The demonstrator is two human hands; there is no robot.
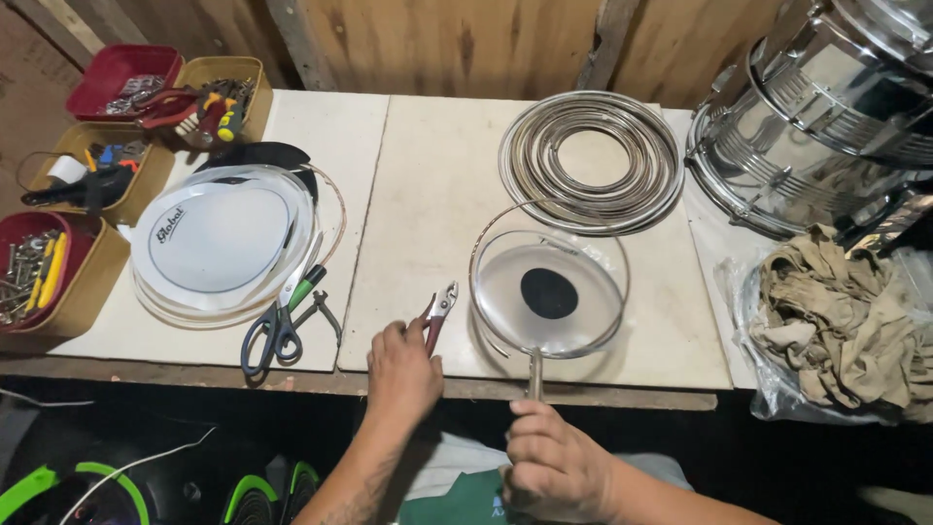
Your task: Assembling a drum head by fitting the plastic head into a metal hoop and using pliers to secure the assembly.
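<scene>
My left hand (pixel 400 367) rests at the table's front edge, its fingers on the red handles of a pair of pliers (pixel 439 309) lying on the white tabletop. My right hand (pixel 552 457), below the front edge, is closed around the end of a thin metal strip (pixel 535 371) that runs up to a clear drum head (pixel 549 292) with a black dot in its middle. A thin metal hoop lies around that drum head.
A stack of chrome hoops (pixel 591 160) lies behind the clear head. White drum heads (pixel 222 238) and scissors (pixel 280 321) lie at the left, with bins of tools (pixel 58 262) beyond. Chrome drums (pixel 826 117) and rags (pixel 846 321) fill the right.
</scene>
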